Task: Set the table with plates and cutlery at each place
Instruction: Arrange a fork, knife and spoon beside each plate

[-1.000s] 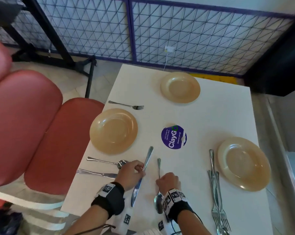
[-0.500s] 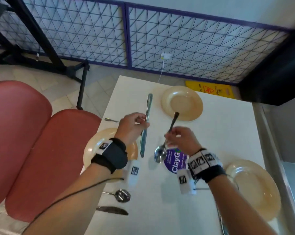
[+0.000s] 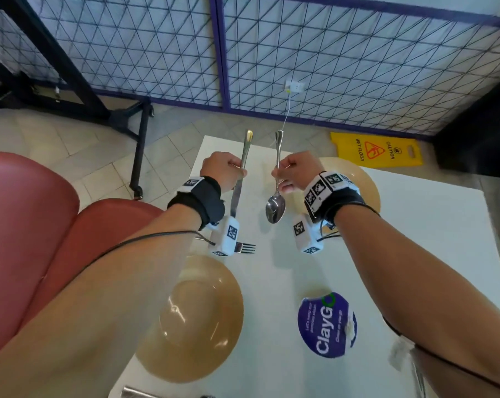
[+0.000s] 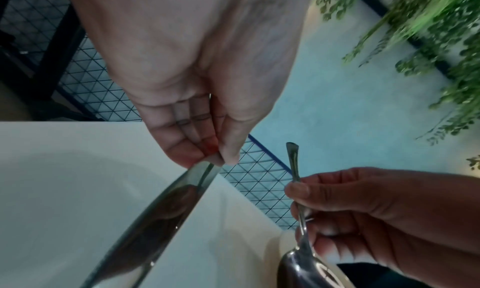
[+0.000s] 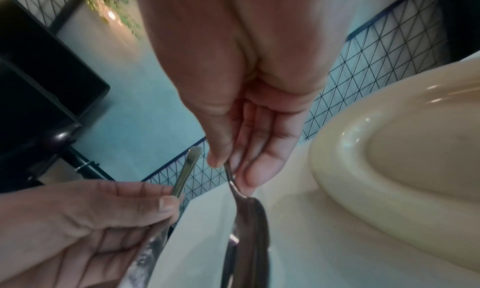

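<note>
Both hands are raised over the far end of the white table [image 3: 429, 239]. My left hand [image 3: 223, 170] grips a table knife [image 3: 237, 193] by its handle, the blade pointing back toward me. In the left wrist view my left hand [image 4: 218, 159] pinches the knife [image 4: 155, 220] between fingers and thumb. My right hand [image 3: 294, 170] holds a spoon [image 3: 275, 209] by the handle, its bowl hanging down. The right wrist view shows my right hand [image 5: 233, 165] pinching the spoon [image 5: 249, 231] beside a tan plate [image 5: 389, 169]. That far plate [image 3: 368, 182] lies half hidden behind my right wrist.
A second tan plate [image 3: 197, 326] lies at the left place, with a fork [image 3: 244, 247] beyond it. A purple round sticker [image 3: 326, 326] marks the table's middle. Red chairs [image 3: 42, 225] stand left. A yellow wet-floor sign [image 3: 378, 150] and mesh fence lie beyond the table.
Both hands lifted the knife and spoon off the near table edge and carried them forward to the far end, beside the far plate.
</note>
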{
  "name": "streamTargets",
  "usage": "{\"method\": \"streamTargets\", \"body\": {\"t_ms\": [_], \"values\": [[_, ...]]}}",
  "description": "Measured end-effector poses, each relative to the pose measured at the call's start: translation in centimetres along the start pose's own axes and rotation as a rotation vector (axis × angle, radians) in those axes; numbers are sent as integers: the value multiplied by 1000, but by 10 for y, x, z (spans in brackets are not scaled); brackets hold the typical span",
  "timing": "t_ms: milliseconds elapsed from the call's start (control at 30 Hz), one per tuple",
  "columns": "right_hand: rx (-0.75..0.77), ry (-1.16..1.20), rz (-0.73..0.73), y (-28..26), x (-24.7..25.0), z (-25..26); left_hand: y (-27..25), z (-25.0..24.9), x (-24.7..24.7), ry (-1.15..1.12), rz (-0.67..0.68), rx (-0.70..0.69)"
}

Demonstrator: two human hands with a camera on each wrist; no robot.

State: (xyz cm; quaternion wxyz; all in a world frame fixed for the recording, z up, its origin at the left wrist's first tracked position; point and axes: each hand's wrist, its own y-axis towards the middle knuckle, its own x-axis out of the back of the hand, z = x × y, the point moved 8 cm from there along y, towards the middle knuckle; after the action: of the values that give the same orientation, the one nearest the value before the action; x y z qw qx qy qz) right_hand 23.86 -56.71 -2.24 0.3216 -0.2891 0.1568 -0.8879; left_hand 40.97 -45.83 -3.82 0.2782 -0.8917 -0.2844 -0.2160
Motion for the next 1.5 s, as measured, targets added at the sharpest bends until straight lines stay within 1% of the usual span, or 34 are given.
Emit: {"method": "streamTargets", "body": {"t_ms": [100,200,333,467,567,667,800,1066,1366,1500], "values": [[-60,-91,-28,29,-11,-10,21,16,-15,76,31,36],[-93,-175,-57,52,-21,-16,32,27,-26,120,20,62],[-94,-305,-66,73,-35,-21,42,34,-39,182,12,43],[-117,-360,-91,86,-40,-28,49,38,-50,212,3,24],[-129,-369,-137,91,-39,-34,51,38,-51,219,-53,9],[-135,-398,-167,95,-37,-38,52,38,-52,238,-78,-14],[-129,-461,-197,96,-32,-38,50,27,-57,300,-90,-101],[-125,-504,-224,96,-24,-40,49,11,-76,407,-43,-201],[-82,-578,-219,99,-26,-37,51,12,-82,446,-48,-227],[-79,-566,-227,98,-25,-36,50,13,-85,462,-46,-238]]}}
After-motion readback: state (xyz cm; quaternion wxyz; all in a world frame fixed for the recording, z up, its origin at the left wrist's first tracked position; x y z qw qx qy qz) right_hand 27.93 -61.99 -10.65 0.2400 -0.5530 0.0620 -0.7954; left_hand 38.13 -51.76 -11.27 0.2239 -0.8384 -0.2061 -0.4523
